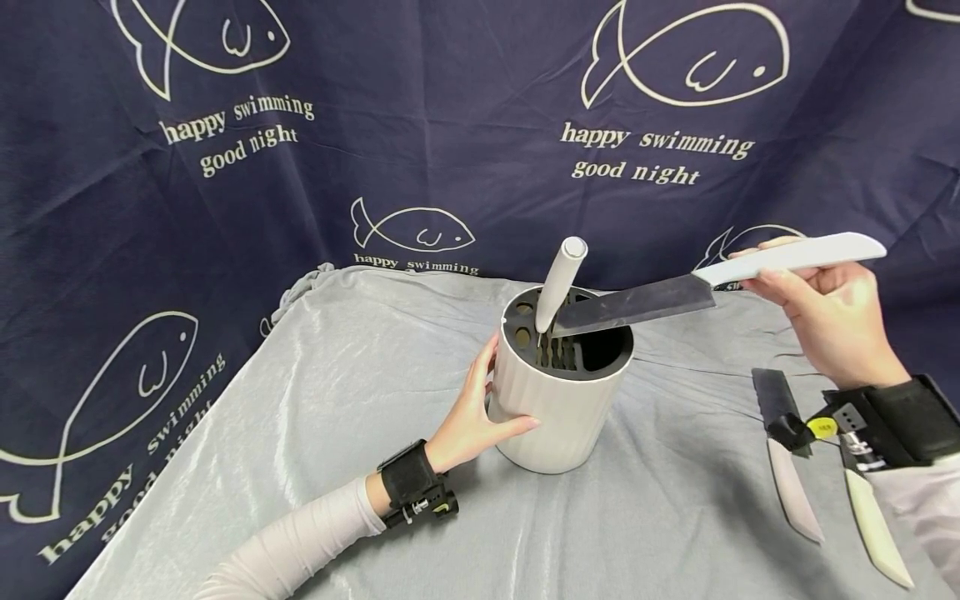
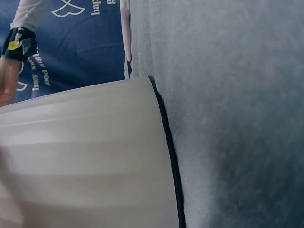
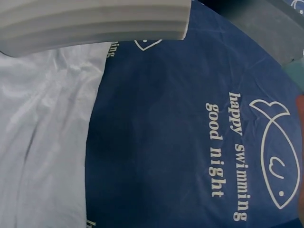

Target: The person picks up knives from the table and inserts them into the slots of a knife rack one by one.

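A white ribbed round knife block with a dark slotted top stands upright on the cloth. My left hand grips its left side, thumb across the front and fingers toward the back. A white-handled knife leans up out of a slot. At the right, my right hand holds a broad-bladed kitchen knife by its white handle. The blade points left, nearly level, its end overlapping the top of the block beside the upright handle. In the right wrist view, the knife block and blade show along the top.
On the grey cloth at the right lie a knife with a pinkish handle and one with a pale yellow-green handle, partly hidden by the right wrist camera. A dark blue fish-print curtain hangs behind the table.
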Demonstrator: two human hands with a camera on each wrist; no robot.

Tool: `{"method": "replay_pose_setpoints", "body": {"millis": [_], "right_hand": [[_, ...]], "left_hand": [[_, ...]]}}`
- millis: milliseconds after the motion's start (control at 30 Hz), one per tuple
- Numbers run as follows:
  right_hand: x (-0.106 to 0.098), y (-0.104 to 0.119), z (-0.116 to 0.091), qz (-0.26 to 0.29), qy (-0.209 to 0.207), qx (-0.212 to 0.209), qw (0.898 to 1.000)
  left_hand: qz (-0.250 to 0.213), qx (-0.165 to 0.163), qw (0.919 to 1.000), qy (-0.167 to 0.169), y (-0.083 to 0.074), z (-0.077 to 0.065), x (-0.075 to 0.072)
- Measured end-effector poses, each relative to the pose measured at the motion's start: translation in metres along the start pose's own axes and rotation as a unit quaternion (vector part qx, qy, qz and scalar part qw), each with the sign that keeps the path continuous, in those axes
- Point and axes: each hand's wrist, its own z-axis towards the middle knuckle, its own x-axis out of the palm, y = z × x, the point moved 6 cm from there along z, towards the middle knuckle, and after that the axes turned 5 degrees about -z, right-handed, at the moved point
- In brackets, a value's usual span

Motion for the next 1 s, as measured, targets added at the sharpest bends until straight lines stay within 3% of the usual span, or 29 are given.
{"method": "replay_pose_setpoints", "body": {"millis": [167, 367, 767, 900, 1000], "right_hand": [[0.004, 0.005, 0.008, -0.071, 0.009, 0.01, 0.997], [0.011, 0.011, 0.017, -0.113, 0.019, 0.025, 0.993], [0.03, 0.021, 0.033, -0.129, 0.076, 0.046, 0.988], [0.037, 0.026, 0.041, -0.17, 0.091, 0.043, 0.98], [0.043, 0.031, 0.047, -0.222, 0.099, 0.04, 0.969]], "left_hand": [[-0.004, -0.004, 1.0, 0.001, 0.0, 0.0, 0.0], [-0.004, -0.003, 1.0, 0.001, 0.0, 0.0, 0.0], [-0.002, 0.0, 1.0, 0.0, -0.001, 0.0, 0.001], [-0.005, -0.005, 1.0, 0.0, -0.001, -0.002, 0.001], [-0.007, -0.006, 1.0, 0.0, -0.002, -0.002, 0.0]]}}
